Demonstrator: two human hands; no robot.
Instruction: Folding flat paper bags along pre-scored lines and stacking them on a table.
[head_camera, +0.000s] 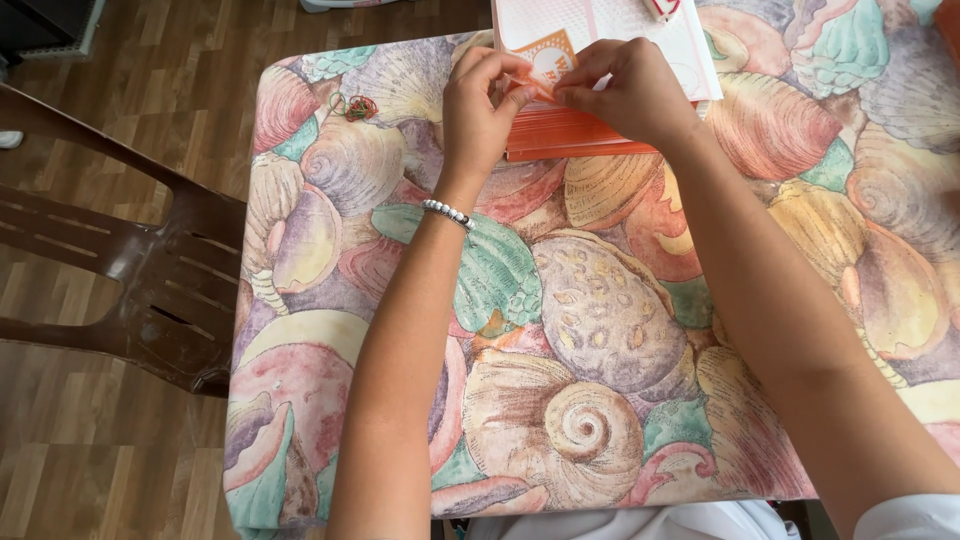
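**Both hands pinch an orange paper piece at the desk's far edge**

The desk (600, 330) wears a cloth printed with large seashells and fills most of the view. A brown plastic chair (130, 270) stands just beside its left edge on the wooden floor (100, 460). At the middle of the far edge lies a stack of orange sheets (570, 135) with white paper (620, 25) over it. The left hand (480, 110), a beaded bracelet (447, 213) on its wrist, and the right hand (630, 90) meet above the stack, fingertips pressed together on a small orange paper piece (545, 65). Rubber bands (355, 105) lie near the far left corner.
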